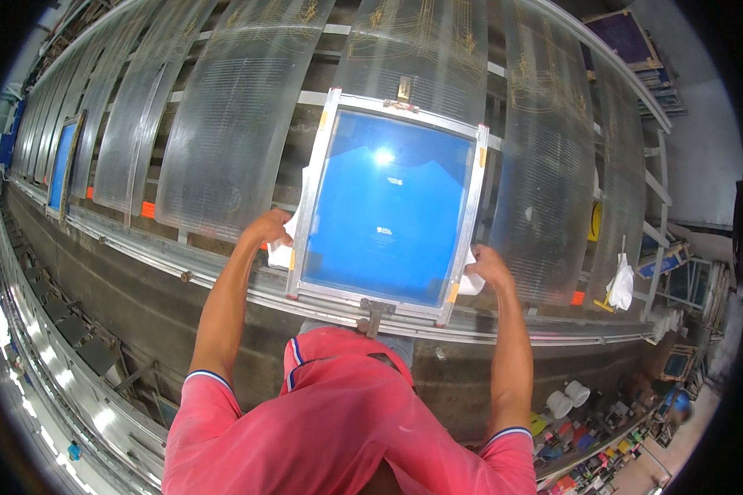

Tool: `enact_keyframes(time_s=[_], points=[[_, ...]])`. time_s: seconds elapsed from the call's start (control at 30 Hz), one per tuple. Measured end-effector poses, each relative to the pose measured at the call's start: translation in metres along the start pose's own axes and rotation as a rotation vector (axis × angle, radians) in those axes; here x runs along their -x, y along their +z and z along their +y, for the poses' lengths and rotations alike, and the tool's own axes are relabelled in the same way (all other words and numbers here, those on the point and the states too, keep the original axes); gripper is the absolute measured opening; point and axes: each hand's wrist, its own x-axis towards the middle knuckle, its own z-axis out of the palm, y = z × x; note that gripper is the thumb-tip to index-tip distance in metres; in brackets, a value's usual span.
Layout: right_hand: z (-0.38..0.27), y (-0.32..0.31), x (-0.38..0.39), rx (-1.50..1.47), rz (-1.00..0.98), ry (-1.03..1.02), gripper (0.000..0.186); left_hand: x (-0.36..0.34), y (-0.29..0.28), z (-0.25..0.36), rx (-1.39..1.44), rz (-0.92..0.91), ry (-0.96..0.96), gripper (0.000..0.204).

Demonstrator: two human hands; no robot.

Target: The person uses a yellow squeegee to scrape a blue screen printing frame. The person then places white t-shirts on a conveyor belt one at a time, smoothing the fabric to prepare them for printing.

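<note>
A screen-printing frame lies in front of me, with a silver metal border and a blue mesh carrying small pale marks. White cloth sticks out past its left side, and more white cloth shows at its lower right. My left hand is closed on the cloth at the left edge. At the right edge my right hand pinches the cloth there. Whether both bits belong to one piece is hidden by the frame. Metal clamps sit at the frame's near and far ends.
Long translucent panels line the rack on both sides, above a metal rail. Another blue-meshed frame stands far left. A crumpled white cloth hangs at right. White containers and coloured items lie lower right.
</note>
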Motion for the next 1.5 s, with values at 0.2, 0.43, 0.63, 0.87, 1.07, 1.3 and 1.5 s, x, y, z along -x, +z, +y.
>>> enact_keyframes(time_s=[0.2, 0.43, 0.63, 0.87, 1.07, 1.3, 1.5], points=[[-0.012, -0.001, 0.009, -0.033, -0.187, 0.067, 0.036, 0.000, -0.001, -0.003, 0.112, -0.113, -0.101, 0.041], [-0.021, 0.013, 0.040, 0.149, -0.144, 0.126, 0.033, 0.018, 0.005, 0.004, -0.123, -0.156, -0.205, 0.041], [-0.041, 0.025, 0.066, 0.303, 0.133, -0.007, 0.033, 0.052, 0.022, -0.005, -0.301, 0.170, 0.156, 0.047], [-0.018, 0.072, 0.127, 0.307, 0.294, -0.122, 0.018, 0.124, 0.065, -0.002, -0.442, 0.508, 0.473, 0.028], [0.018, 0.076, 0.120, 0.406, 0.217, -0.369, 0.028, 0.116, 0.079, -0.013, -0.381, 0.432, 0.482, 0.024], [0.009, 0.044, 0.106, 0.314, 0.173, -0.113, 0.037, 0.092, 0.052, -0.006, -0.105, 0.217, 0.095, 0.028], [-0.043, 0.030, 0.077, -0.003, 0.425, -0.072, 0.029, 0.071, 0.049, 0.034, 0.173, 0.659, 0.093, 0.022]])
